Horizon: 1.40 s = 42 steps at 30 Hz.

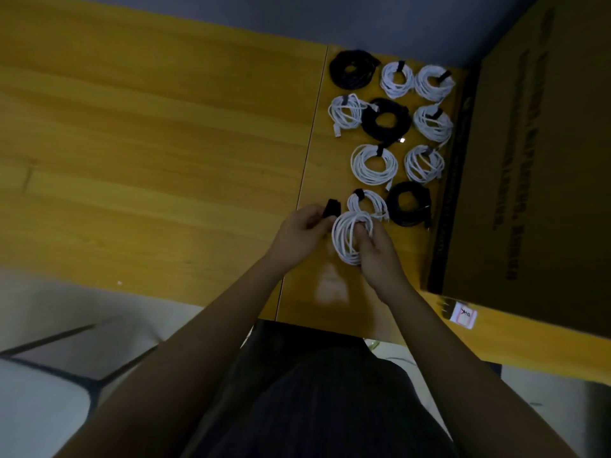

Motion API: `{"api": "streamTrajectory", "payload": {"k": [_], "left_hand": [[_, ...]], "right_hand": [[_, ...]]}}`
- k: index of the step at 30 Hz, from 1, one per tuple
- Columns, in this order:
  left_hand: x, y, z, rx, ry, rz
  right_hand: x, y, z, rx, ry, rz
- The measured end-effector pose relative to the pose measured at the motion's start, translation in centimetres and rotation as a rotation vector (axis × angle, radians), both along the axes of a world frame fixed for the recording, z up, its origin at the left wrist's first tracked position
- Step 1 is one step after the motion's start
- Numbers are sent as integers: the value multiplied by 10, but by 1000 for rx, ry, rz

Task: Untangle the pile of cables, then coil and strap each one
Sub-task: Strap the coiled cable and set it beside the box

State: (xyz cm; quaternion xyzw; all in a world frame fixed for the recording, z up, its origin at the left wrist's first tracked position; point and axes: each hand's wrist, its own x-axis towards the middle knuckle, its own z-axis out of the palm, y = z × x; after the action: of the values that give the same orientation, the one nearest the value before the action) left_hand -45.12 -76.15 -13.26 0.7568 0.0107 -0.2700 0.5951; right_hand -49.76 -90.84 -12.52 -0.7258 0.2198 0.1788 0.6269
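- The right hand [375, 251] curls its fingers through and around a white coiled cable [347, 238], holding it just above the yellow wooden tabletop [165, 160] near its front edge.
- The left hand [302, 231] pinches a black strap [331, 210] between thumb and fingers, right beside the coil's left side.
- Beyond the hands, finished coils lie in rows on the tabletop: white ones bound with black straps, such as one [373, 165] in the middle, and black ones, such as one [386, 122] further back.
- A large cardboard box [535, 160] stands to the right of the coils.
- A small white label [464, 315] lies by the box's near corner.
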Motion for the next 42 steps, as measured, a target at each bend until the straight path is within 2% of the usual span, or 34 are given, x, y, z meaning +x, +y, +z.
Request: {"api": "streamTrajectory", "payload": {"k": [7, 12, 16, 20, 23, 26, 33, 37, 40, 42], "left_hand": [[15, 27, 25, -29, 51, 90], [26, 42, 36, -54, 32, 81], [32, 53, 41, -70, 24, 42], [40, 63, 47, -56, -8, -97], [44, 66, 52, -125, 66, -117], [44, 69, 56, -220, 151, -74], [48, 74, 58, -306, 256, -87], [50, 75, 58, -343, 266, -142], [51, 75, 57, -411, 288, -103], [53, 76, 57, -381, 248, -91]], "right_hand": [[-3, 30, 20, -60, -191, 133], [-1, 53, 32, -63, -259, 72], [3, 67, 36, -87, -325, 44], [8, 78, 41, -66, -369, 36], [12, 83, 45, -61, -396, 11], [14, 84, 47, -46, -407, -12], [10, 81, 50, -71, -399, 26], [10, 79, 48, -123, -385, 27], [10, 79, 45, -126, -367, 47], [9, 79, 43, -126, -349, 45]]}}
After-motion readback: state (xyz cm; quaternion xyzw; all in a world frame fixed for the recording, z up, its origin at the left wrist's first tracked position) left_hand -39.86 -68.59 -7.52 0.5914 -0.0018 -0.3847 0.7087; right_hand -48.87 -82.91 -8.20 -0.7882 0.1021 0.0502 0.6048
